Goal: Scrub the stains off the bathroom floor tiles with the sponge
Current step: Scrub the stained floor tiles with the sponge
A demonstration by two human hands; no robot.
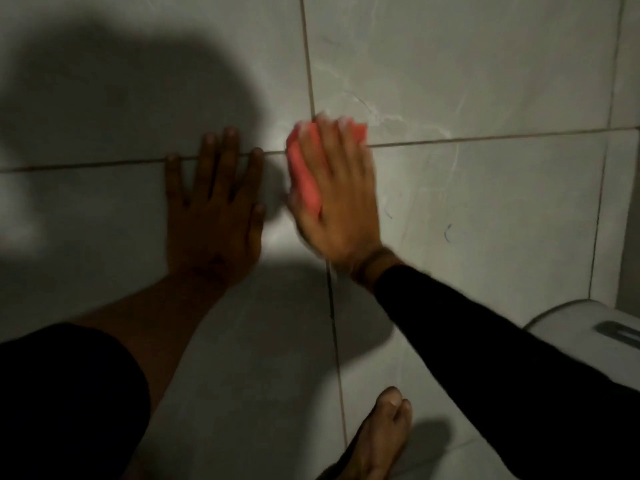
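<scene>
Right hand (337, 192) pressing pink foam sponge (304, 168) flat; left hand (214, 206) splayed beside it, bracing. Work the grout cross under the sponge with firm short strokes.

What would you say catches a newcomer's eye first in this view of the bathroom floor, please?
The pink sponge stands out most, pressed flat under the right hand near the middle, where the grout lines cross; the hand is motion-blurred. Just to its left, the left hand lies spread flat on the floor tiles in deep shadow. A bare foot shows at the bottom edge, and a white fixture sits at the lower right.
</scene>
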